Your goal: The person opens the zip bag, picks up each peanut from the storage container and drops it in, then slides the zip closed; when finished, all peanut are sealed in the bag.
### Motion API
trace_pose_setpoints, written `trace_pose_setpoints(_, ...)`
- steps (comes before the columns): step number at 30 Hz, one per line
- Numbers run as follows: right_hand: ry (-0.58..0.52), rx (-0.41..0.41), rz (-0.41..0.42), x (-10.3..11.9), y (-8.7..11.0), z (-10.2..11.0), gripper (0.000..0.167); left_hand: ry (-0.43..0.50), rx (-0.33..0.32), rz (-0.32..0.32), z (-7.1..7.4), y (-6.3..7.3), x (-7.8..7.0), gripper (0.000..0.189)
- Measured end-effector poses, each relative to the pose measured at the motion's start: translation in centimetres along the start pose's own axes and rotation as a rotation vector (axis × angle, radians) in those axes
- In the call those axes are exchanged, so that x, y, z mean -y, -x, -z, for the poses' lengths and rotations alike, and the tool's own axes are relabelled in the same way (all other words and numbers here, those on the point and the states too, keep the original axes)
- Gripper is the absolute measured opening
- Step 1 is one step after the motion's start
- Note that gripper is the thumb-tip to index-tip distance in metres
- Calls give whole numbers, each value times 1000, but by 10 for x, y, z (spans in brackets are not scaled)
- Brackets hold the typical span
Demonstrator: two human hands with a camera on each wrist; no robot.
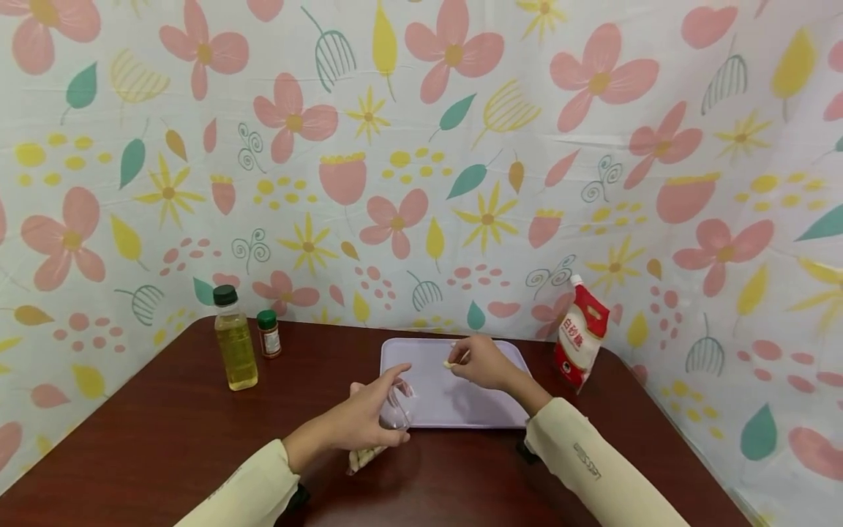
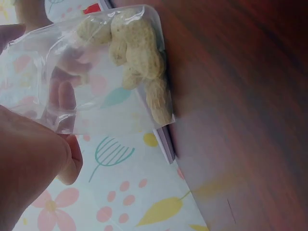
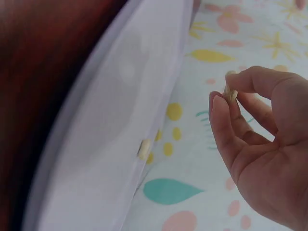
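My left hand grips a clear plastic jar near its mouth, thumb and fingers on opposite sides. The jar is tilted over the table at the tray's near left corner, and several unshelled peanuts lie gathered at its bottom. Above the lilac tray, my right hand pinches a peanut between thumb and fingertips. One more pale peanut lies on the tray near its far edge, seen in the right wrist view.
A bottle of yellow oil with a dark cap stands at the left, beside a small green-capped seasoning jar. To the tray's right is a red and white spouted bag. A flower-patterned curtain hangs behind the brown table.
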State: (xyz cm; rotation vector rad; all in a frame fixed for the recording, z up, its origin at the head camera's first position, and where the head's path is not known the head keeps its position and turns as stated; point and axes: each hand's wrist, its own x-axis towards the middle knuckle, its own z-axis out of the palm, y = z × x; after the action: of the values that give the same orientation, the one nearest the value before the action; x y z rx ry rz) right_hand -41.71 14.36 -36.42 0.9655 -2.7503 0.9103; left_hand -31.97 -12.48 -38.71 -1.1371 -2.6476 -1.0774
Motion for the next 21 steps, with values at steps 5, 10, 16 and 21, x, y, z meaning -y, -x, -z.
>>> trace_pose_setpoints(5, -106, -53, 38, 18, 19, 0, 4, -1, -7, -12, -2, 0, -1, 96)
trace_pose_setpoints(10, -194, -92, 78, 45, 37, 3, 5, -15, -18, -21, -3, 0, -1, 96)
trace_pose_setpoints(16, -266, -113, 158, 68, 49, -3, 8, 7, -27, -26, -4, 0, -2, 95)
trace_pose_setpoints(21, -300, -97, 179, 80, 56, -11, 8, 22, -38, -24, -7, -1, -5, 96)
